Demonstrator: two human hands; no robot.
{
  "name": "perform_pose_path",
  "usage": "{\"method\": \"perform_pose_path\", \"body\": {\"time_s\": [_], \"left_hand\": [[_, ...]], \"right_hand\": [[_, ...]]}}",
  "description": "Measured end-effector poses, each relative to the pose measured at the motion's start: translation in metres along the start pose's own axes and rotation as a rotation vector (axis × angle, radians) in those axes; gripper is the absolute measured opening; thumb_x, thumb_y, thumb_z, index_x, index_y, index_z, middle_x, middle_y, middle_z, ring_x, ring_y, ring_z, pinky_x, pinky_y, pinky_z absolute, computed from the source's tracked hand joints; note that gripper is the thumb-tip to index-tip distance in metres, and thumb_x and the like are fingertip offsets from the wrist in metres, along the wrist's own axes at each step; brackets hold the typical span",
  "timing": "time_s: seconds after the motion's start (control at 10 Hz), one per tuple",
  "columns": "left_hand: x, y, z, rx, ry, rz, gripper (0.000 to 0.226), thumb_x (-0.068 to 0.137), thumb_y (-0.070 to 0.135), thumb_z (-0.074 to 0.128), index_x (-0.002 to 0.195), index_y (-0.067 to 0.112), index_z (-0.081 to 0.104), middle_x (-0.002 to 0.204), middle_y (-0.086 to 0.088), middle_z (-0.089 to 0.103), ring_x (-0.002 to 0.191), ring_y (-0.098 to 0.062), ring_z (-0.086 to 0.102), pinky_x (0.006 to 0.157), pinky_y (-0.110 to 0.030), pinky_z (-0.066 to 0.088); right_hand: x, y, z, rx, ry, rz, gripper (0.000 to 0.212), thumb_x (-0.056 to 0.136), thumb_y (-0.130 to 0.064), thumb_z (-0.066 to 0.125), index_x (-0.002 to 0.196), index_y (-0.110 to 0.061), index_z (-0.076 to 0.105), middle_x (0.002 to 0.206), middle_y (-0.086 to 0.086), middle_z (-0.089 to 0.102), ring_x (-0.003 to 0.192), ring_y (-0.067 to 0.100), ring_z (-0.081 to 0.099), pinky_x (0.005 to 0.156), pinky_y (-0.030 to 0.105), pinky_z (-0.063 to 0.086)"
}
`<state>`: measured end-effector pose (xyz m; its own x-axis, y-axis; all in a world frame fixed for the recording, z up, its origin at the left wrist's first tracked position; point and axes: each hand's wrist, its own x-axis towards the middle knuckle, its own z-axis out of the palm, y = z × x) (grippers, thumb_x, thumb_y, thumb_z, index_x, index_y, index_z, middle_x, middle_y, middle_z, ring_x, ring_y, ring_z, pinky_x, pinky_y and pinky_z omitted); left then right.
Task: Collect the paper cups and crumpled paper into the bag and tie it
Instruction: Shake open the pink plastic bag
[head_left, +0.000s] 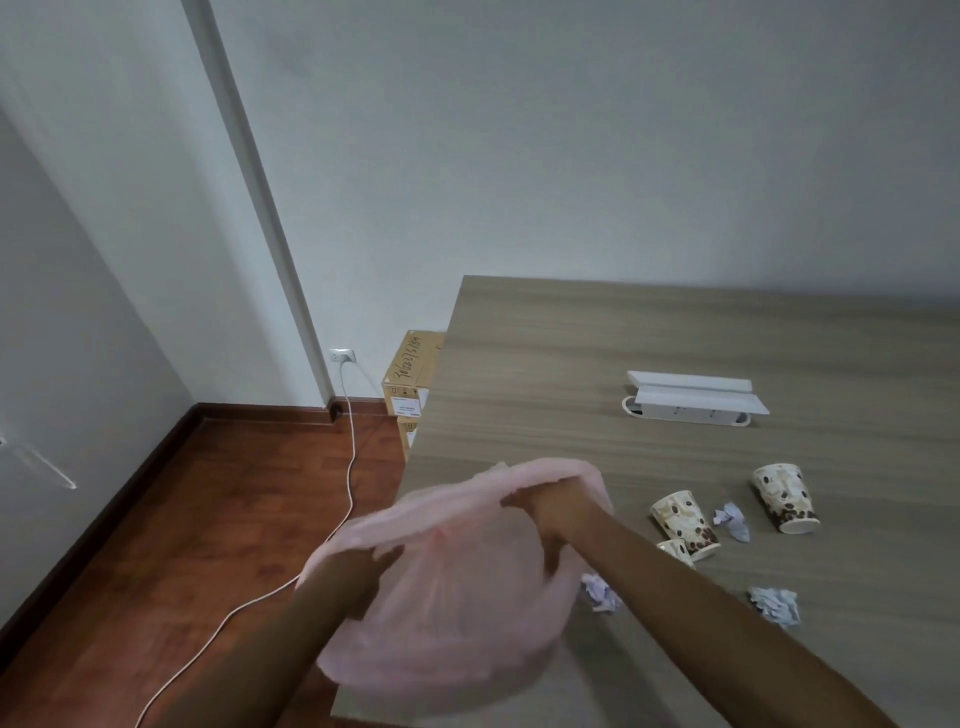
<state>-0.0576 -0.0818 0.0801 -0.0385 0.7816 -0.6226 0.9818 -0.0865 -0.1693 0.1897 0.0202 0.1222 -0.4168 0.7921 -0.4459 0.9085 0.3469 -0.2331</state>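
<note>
Bag (457, 613), pink and translucent, is held over the near left corner of the table (571, 353); its rim is gripped by the left hand (363, 566) and the right hand (540, 506), fingers curled on the plastic and the image blurred. Right of the right fingers, three paper cups (684, 522) (785, 496) (675, 551) are seen on their sides. Crumpled paper (732, 521) lies between cups; two more wads (602, 592) (775, 604) lie nearer.
</note>
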Motion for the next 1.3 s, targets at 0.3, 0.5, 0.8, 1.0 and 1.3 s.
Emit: {"method": "perform_pose_path", "body": {"time_s": [0.3,0.5,0.8,1.0,1.3], "left_hand": [[0.01,0.028,-0.037,0.022,-0.179,0.138,0.107,0.085,0.02,0.071,0.156,0.023,-0.008,0.163,-0.018,0.001,0.148,-0.035,0.016,0.12,-0.046,0.018],[0.02,0.052,-0.056,-0.302,0.195,0.141,0.062,0.095,0.044,0.056,0.148,0.02,0.036,0.15,-0.004,0.043,0.134,-0.021,0.043,0.111,-0.034,0.034],[0.035,0.05,-0.067,-0.736,0.435,-0.003,0.098,0.087,0.065,0.053,0.155,0.008,0.012,0.153,-0.007,0.04,0.136,-0.028,0.044,0.108,-0.041,0.039],[0.032,0.041,-0.065,-0.55,0.379,-0.024,0.056,0.092,0.05,0.056,0.135,0.013,0.054,0.133,-0.006,0.06,0.116,-0.022,0.058,0.101,-0.033,0.045],[0.019,0.044,-0.079,-1.452,0.011,0.023,0.036,0.086,0.021,0.07,0.117,0.006,0.058,0.114,-0.021,0.067,0.097,-0.036,0.07,0.085,-0.044,0.059]], "right_hand": [[-0.003,0.007,0.017,-0.328,0.044,-0.158,0.067,0.083,-0.027,0.071,0.141,-0.025,0.04,0.142,0.009,0.04,0.119,0.032,0.047,0.099,0.039,0.041],[-0.005,-0.006,0.078,-0.014,-0.192,-0.105,0.057,0.081,-0.057,0.044,0.132,-0.035,0.056,0.146,0.001,0.046,0.137,0.03,0.041,0.107,0.048,0.034],[-0.002,-0.02,0.128,-0.772,-0.447,-0.295,0.057,0.082,-0.057,0.062,0.126,-0.022,0.059,0.157,0.006,0.027,0.149,0.031,-0.006,0.106,0.072,-0.014],[-0.028,-0.029,0.091,-0.345,-0.442,-0.344,0.051,0.084,-0.05,0.066,0.13,-0.028,0.062,0.147,0.001,0.047,0.144,0.029,0.024,0.116,0.055,0.012],[-0.077,-0.041,0.069,0.127,-0.472,-0.39,0.056,0.084,-0.065,0.058,0.126,-0.028,0.059,0.133,-0.005,0.06,0.125,0.016,0.051,0.106,0.031,0.036]]}}
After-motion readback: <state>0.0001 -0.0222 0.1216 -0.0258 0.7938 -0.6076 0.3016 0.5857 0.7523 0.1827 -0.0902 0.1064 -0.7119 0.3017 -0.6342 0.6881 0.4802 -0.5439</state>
